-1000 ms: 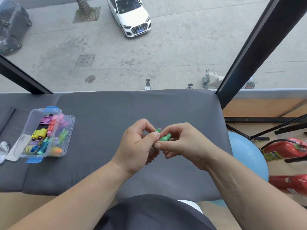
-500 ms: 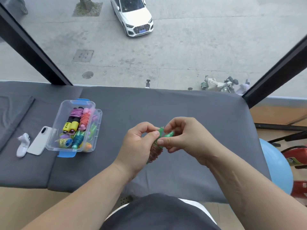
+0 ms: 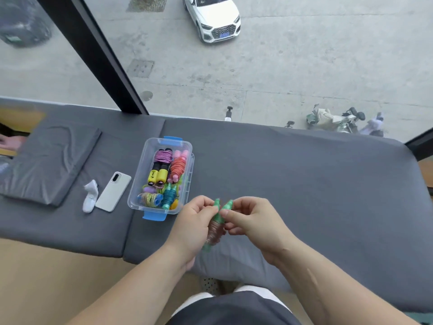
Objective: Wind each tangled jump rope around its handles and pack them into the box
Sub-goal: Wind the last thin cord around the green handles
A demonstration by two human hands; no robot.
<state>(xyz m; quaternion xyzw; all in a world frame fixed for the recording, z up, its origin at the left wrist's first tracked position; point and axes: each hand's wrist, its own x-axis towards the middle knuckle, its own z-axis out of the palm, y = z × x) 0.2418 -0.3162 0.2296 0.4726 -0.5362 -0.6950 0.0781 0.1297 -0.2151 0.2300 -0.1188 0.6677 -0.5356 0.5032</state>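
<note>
- Two translucent green plastic handles of a small jump rope (image 3: 214, 231) sit side by side between both hands, above the near part of the grey padded bench (image 3: 304, 184). Its thin pinkish cord is coiled round the middle of the handles.
- Left hand (image 3: 194, 221) curls round the bundle from the left, with thumb and fingertips pinching near the handle tops. A lower handle end pokes out beneath the palm.
- Right hand (image 3: 253, 221) pinches the top of the right handle between thumb and forefinger, the other fingers curled under. Whether it also holds a loose cord end is hidden.
- By its looks the bundle is light, with stiff, smooth handles and a limp, springy cord, so the coil may slacken if the pressure eases.
- The safest hold is probably across the wound middle, squeezing both handles together, rather than by the tapered tips.
- Just left of the hands lies the clear plastic box with blue latches (image 3: 154, 215), open and already holding several wound ropes.
- A white phone (image 3: 113, 191) and a small white object (image 3: 90, 199) lie to the left of the box.
</note>
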